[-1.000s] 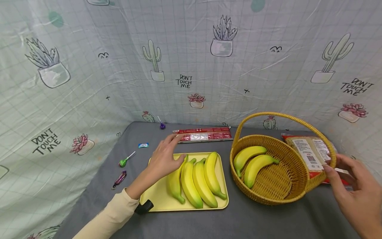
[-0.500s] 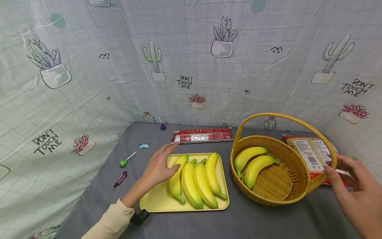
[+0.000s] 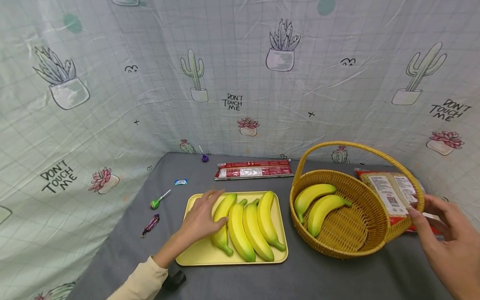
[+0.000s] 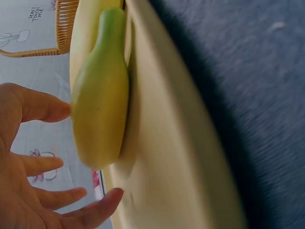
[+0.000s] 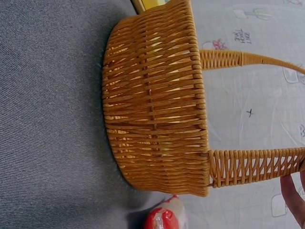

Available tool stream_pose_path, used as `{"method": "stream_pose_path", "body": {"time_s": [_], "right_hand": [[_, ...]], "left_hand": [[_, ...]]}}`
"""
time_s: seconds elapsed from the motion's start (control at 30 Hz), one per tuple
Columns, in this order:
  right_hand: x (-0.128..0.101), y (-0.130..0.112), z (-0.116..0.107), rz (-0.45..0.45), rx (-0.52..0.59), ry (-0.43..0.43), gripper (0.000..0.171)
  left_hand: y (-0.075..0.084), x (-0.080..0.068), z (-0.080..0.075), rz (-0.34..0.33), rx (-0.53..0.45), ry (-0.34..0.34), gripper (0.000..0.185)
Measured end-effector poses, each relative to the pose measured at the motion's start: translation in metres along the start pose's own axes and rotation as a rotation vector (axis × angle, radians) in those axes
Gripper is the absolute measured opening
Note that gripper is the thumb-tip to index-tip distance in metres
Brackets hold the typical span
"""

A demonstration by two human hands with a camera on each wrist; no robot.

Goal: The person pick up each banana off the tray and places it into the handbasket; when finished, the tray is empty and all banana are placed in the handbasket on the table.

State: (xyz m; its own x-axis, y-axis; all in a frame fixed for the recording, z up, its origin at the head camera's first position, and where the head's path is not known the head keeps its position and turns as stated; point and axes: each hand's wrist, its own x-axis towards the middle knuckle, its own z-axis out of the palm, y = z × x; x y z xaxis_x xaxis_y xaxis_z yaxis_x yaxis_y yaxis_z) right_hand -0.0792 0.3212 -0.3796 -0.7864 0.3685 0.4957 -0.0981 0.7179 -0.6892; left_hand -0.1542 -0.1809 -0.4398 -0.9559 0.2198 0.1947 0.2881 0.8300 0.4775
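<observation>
My left hand hovers with spread fingers over the left side of a yellow tray, by the leftmost of several bananas. In the left wrist view its thumb tip lies right at the side of that banana, while the other fingers extend past its end. My right hand pinches the handle of a brown wicker basket between thumb and fingers, low on its right side. Two bananas lie in the basket's left half. The basket stands upright on the grey cloth in the right wrist view.
A red packet lies behind the tray. Behind the basket sits a red-edged bag. Left of the tray are a blue-wrapped candy, a green lollipop, a purple-wrapped candy and, farther back, a purple lollipop.
My left hand has drawn back toward the left and nearer to me, from over the bananas' upper ends to beside the leftmost one. The right hand stays on the basket handle.
</observation>
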Motion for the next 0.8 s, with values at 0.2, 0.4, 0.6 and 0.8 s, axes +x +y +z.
{"method": "stream_pose_path", "body": {"time_s": [0.2, 0.4, 0.6, 0.8], "right_hand": [[0.0, 0.001, 0.0, -0.006, 0.015, 0.003, 0.046], [0.0, 0.0, -0.001, -0.081, 0.062, 0.021, 0.046], [0.001, 0.001, 0.001, -0.084, 0.052, 0.03, 0.048], [0.001, 0.001, 0.001, -0.095, 0.046, 0.038, 0.048]], "left_hand": [[0.0, -0.003, 0.007, 0.0, 0.0, 0.0, 0.075], [-0.001, -0.003, 0.011, -0.014, 0.007, -0.009, 0.069], [-0.003, -0.003, 0.013, -0.019, 0.023, -0.005, 0.067], [-0.005, -0.005, 0.015, -0.014, 0.045, 0.01, 0.065]]}}
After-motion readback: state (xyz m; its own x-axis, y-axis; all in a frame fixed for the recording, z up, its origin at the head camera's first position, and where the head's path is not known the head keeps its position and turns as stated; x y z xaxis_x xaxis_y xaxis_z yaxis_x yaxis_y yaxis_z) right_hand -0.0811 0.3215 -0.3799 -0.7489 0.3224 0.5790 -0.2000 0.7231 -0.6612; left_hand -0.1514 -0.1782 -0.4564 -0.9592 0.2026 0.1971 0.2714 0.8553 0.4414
